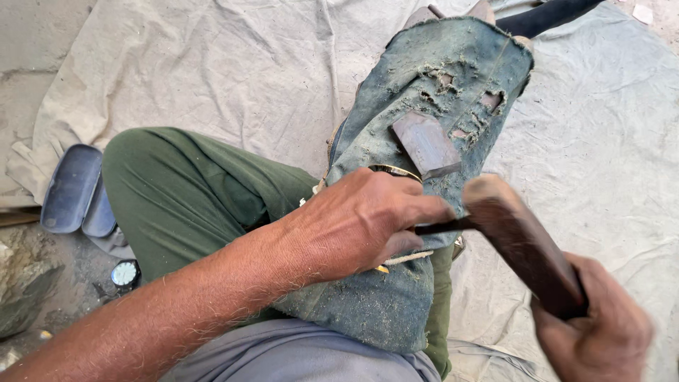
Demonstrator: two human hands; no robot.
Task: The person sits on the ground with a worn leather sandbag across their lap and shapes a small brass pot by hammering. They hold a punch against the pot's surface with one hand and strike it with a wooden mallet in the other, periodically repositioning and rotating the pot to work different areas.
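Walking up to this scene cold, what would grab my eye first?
Most likely the two hands in the middle: the left hand pinches a thin dark tool against a worn, torn denim pad laid over the knee, while the right hand, lower right, grips a dark wooden mallet, blurred. A flat metal block lies on the pad just above, and an open dark blue case sits at far left on the ground.

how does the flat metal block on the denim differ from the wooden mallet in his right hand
The metal block is grey, flat and rectangular, resting on the worn denim pad; the wooden mallet is dark brown, thicker and longer. The block lies free with no hand on it; the mallet is gripped by the right hand and looks motion-blurred. Both are angled the same diagonal way.
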